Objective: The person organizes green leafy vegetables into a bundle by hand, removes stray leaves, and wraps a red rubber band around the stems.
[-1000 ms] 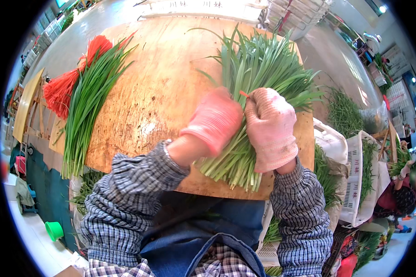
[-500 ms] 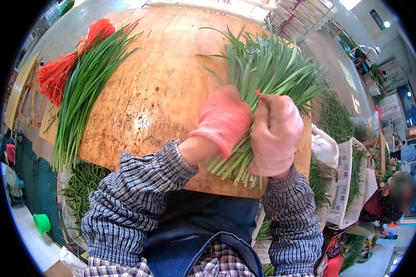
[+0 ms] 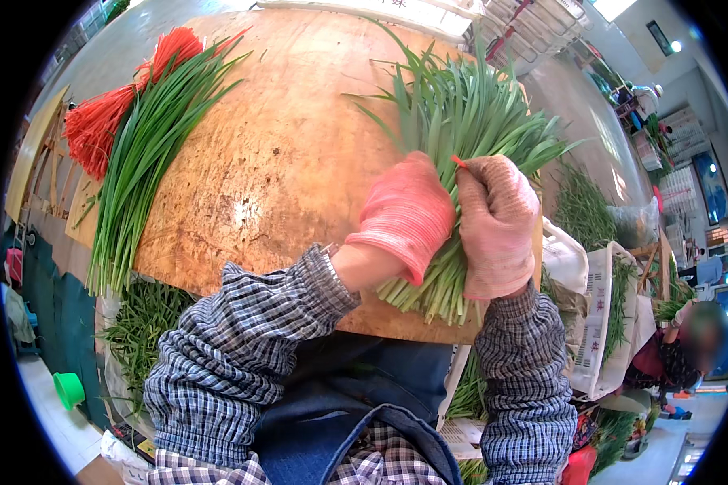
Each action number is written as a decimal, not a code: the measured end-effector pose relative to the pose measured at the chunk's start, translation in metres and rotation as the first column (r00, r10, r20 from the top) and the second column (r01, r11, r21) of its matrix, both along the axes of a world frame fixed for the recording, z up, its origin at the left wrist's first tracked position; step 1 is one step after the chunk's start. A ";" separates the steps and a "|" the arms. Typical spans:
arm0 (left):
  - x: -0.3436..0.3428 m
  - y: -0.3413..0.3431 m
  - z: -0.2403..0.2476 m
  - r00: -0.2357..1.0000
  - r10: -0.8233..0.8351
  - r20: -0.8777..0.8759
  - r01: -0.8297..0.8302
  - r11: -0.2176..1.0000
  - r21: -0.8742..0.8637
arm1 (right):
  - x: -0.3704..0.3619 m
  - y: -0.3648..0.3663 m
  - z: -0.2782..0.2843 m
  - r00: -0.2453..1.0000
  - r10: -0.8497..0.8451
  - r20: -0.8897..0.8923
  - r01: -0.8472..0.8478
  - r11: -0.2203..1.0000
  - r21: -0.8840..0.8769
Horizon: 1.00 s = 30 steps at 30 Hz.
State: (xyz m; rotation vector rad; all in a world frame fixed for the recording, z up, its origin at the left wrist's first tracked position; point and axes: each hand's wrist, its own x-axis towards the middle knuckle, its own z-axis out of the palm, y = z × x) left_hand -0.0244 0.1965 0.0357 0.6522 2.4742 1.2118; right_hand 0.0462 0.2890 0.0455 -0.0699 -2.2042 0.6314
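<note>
A thick bunch of Chinese chives (image 3: 469, 113) lies on the wooden table (image 3: 283, 162), leaves fanned out at the far end and pale cut stems toward me. My left hand (image 3: 408, 210), in a pink knitted glove, is closed around the bunch's left side. At the bunch's right side, my right hand (image 3: 501, 218), also gloved, pinches a red tie (image 3: 459, 162) whose tip sticks out by the thumb. Where the tie runs round the stems is hidden by my hands.
On the table's left, loose chives (image 3: 150, 153) lie beside a bundle of red ties (image 3: 101, 121). White crates (image 3: 598, 323) of greens stand at the right. More greens (image 3: 146, 323) sit below the table's left edge. A green basin (image 3: 69, 390) is on the floor; another person (image 3: 663, 356) is at far right.
Both my hands have shifted slightly to the right with the bunch, the stem ends moving too. My right hand has turned a little, its fingers still pinching the red tie.
</note>
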 end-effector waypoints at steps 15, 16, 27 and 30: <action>-0.023 -0.020 -0.023 0.945 -0.097 0.313 -0.018 0.939 0.344 | -0.021 0.005 -0.004 0.879 -0.148 0.454 0.067 0.980 0.188; -0.025 -0.022 -0.025 0.925 -0.072 0.374 -0.080 0.923 0.375 | -0.020 0.005 -0.004 0.874 -0.158 0.460 0.073 0.977 0.198; 0.006 -0.002 -0.040 0.972 0.204 0.114 -0.233 0.879 0.417 | -0.023 0.003 -0.010 0.900 0.019 0.435 0.042 0.991 -0.129; 0.003 -0.003 -0.043 0.966 0.153 0.206 -0.233 0.859 0.455 | -0.027 0.005 -0.009 0.864 0.077 0.498 0.048 0.971 -0.235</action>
